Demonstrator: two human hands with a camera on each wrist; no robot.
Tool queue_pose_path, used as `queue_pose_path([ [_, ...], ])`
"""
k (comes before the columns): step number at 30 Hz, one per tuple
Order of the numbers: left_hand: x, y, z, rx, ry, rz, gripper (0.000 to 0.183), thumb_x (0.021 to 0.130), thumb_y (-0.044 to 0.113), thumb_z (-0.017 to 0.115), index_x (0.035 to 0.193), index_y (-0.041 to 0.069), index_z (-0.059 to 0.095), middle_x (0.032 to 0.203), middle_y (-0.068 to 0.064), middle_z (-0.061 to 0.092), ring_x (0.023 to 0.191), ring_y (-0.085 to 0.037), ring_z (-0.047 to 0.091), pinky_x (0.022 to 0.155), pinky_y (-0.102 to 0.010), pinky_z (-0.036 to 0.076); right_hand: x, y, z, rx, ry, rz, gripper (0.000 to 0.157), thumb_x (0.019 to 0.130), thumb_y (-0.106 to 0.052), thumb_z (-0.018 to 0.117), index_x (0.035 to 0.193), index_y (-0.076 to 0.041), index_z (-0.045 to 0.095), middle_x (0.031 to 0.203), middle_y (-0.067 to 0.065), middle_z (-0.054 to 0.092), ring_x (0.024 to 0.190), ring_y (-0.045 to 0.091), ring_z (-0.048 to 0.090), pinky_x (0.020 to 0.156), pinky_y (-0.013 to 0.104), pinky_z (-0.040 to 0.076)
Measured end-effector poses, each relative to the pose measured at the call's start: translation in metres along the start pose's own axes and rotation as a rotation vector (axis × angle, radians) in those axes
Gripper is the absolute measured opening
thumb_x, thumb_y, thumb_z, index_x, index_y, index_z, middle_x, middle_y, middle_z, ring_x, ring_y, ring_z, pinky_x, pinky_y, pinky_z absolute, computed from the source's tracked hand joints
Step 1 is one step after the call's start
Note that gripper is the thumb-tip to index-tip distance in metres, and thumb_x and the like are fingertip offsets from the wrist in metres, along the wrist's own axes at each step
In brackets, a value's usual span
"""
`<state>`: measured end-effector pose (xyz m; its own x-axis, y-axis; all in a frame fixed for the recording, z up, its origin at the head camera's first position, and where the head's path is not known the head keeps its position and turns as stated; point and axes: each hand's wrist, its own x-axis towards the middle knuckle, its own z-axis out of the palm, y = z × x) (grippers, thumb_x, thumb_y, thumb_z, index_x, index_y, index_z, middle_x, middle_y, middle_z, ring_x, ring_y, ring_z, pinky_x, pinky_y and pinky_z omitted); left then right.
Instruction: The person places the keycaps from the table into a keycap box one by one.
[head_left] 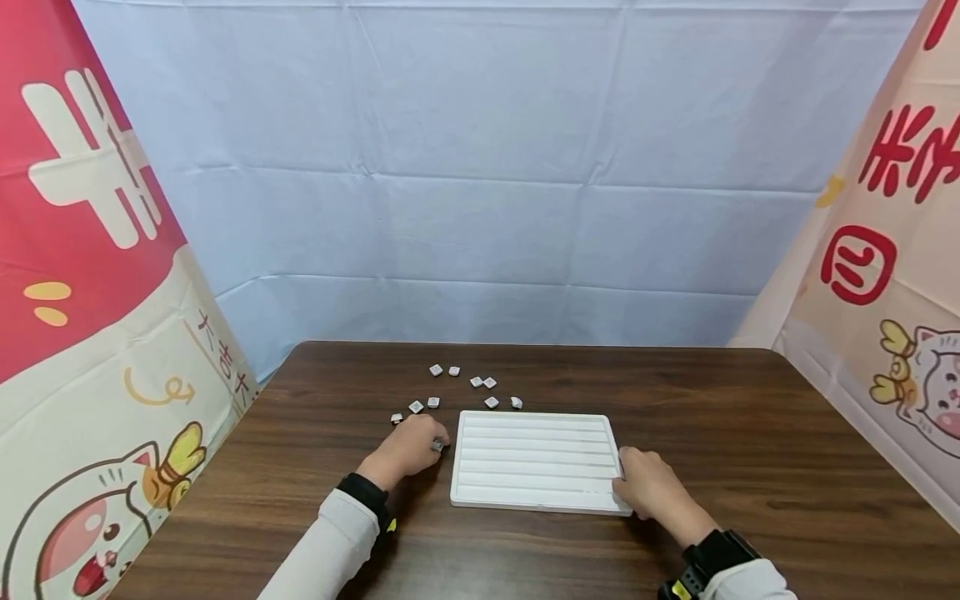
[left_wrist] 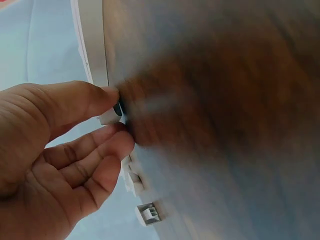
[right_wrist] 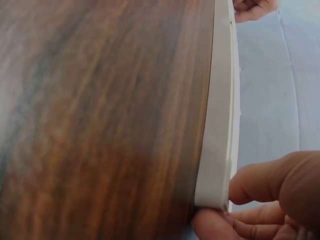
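My left hand [head_left: 408,446] pinches a small grey-white keycap [left_wrist: 110,117] between thumb and fingertips, low over the table beside the tray's left edge. The white tray [head_left: 535,460], flat and ridged with several long rows, lies on the table with no keycaps in it. At its near right corner, my right hand [head_left: 654,483] grips the rim, thumb on top and fingers at the side. Several loose white keycaps, such as one keycap [head_left: 416,407], lie behind the left hand and the tray. One keycap [left_wrist: 149,214] shows its hollow underside in the left wrist view.
The dark wood-grain table [head_left: 750,450] reaches back to a pale blue cloth [head_left: 480,167]. Printed hangings stand at both sides, a red and cream one [head_left: 112,333] at left and a cream one [head_left: 885,350] at right.
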<state>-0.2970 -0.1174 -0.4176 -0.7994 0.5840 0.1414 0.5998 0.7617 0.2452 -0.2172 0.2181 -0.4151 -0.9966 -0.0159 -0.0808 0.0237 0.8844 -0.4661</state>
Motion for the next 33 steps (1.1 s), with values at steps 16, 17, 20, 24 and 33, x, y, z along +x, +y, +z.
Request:
queue_pose_path([
  [16,-0.002,0.001,-0.003,-0.02,0.012,-0.029,0.012,0.071,-0.004,0.066,0.075,0.007,0.065,0.075,-0.003,0.061,0.069,-0.017,0.056,0.062,-0.033,0.047,0.001,-0.002,0.001,-0.015,-0.01,0.002,0.021,0.082,0.002,0.059,0.098,0.014,0.054,0.062,0.01,0.048,0.039,0.014,0.051,0.037,0.025,0.042],
  [17,-0.002,0.002,-0.004,-0.035,0.013,-0.037,0.011,0.07,-0.003,0.067,0.075,0.007,0.064,0.074,-0.002,0.06,0.067,-0.016,0.054,0.061,-0.033,0.046,0.001,-0.002,0.001,-0.015,-0.01,0.003,0.021,0.082,0.002,0.059,0.098,0.014,0.054,0.062,0.01,0.048,0.04,0.014,0.051,0.037,0.025,0.042],
  [20,-0.004,0.001,-0.006,-0.083,0.026,-0.051,0.013,0.07,-0.002,0.068,0.074,0.008,0.061,0.071,0.0,0.056,0.062,-0.013,0.049,0.057,-0.03,0.043,0.001,-0.002,0.0,-0.015,-0.009,0.001,0.022,0.082,0.002,0.059,0.098,0.015,0.053,0.062,0.01,0.048,0.04,0.014,0.051,0.037,0.025,0.042],
  [24,-0.005,-0.002,-0.008,-0.16,0.069,-0.044,0.017,0.07,-0.002,0.07,0.074,0.009,0.058,0.066,0.004,0.051,0.059,-0.009,0.046,0.056,-0.027,0.042,0.001,-0.003,0.0,-0.024,-0.008,-0.003,0.021,0.082,0.002,0.058,0.097,0.014,0.054,0.061,0.01,0.048,0.04,0.014,0.051,0.037,0.025,0.042],
  [33,-0.006,-0.001,-0.01,-0.36,0.105,-0.045,0.024,0.068,-0.002,0.074,0.077,0.009,0.055,0.071,0.003,0.057,0.066,-0.008,0.056,0.06,-0.026,0.047,0.0,-0.002,0.0,-0.055,-0.009,-0.013,0.013,0.082,0.001,0.058,0.09,0.011,0.055,0.058,0.008,0.047,0.039,0.014,0.05,0.037,0.024,0.039],
])
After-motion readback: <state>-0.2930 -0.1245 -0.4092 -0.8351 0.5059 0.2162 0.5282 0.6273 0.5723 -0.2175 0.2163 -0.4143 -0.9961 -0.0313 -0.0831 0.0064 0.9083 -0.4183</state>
